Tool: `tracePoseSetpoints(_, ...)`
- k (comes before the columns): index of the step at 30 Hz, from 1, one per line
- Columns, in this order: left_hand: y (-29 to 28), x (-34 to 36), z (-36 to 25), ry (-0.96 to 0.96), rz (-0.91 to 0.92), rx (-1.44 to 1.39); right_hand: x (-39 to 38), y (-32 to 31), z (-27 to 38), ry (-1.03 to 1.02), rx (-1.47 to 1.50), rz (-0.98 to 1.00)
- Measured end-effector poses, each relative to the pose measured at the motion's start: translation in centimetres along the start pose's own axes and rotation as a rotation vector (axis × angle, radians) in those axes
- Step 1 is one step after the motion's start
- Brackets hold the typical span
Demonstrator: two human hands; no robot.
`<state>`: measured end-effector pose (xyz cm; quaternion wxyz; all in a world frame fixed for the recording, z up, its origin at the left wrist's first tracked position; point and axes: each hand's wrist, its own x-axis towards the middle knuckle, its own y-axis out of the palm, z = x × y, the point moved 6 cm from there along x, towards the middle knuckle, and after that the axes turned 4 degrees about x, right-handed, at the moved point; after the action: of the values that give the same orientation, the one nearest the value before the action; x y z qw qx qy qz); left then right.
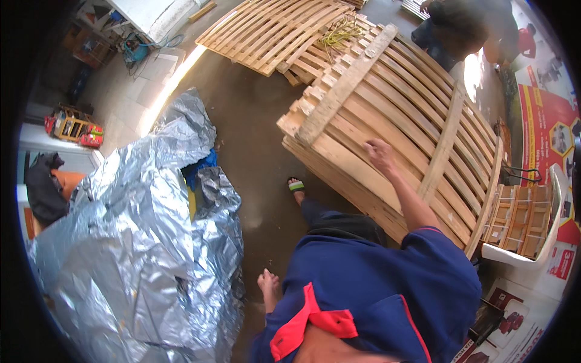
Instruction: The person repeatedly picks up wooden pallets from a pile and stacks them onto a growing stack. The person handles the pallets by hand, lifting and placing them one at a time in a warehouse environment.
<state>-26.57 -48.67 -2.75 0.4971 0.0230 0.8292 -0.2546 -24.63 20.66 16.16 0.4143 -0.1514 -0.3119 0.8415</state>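
My right hand (380, 155), loosely closed with nothing seen in it, is raised over the near left part of a stack of slatted wooden panels (387, 118). Whether it touches the wood I cannot tell. Two cross boards (345, 85) run over the top panel's slats. Low at my left side hangs my left hand (268, 283), its fingers curled and nothing visible in them. It is nearest to a crumpled silver tarp (151, 242), apart from its right edge. The tarp drapes over a bulky pile, with bits of blue and yellow showing through a gap.
More slatted panels (266, 33) lie at the far middle, with yellow strapping (340, 35) on the wood. A person (466, 30) is at the far right. Strapped cartons (519, 219) sit in a white holder at right. A dark floor strip (260, 130) separates tarp and panels.
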Motion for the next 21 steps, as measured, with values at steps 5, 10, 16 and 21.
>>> tracePoseSetpoints(5, -4.5, 4.2, -1.1, 0.063, -0.02, -0.088, 9.7, 12.5, 11.9, -0.168, 0.197, 0.235)
tracePoseSetpoints(10, -7.9, 9.4, -12.6, 0.099, -0.092, -0.18, 15.0, 24.6, 19.1, -0.154, -0.014, 0.608)
tracePoseSetpoints(16, -8.1, 13.2, -30.6, 0.154, 0.043, 0.165, 16.3, 32.7, 10.7, 0.15, -0.201, 0.741)
tracePoseSetpoints(21, -11.0, 22.2, -43.8, 0.04, -0.014, 0.098, 12.9, 29.8, -3.0, 0.893, -0.332, 0.574)
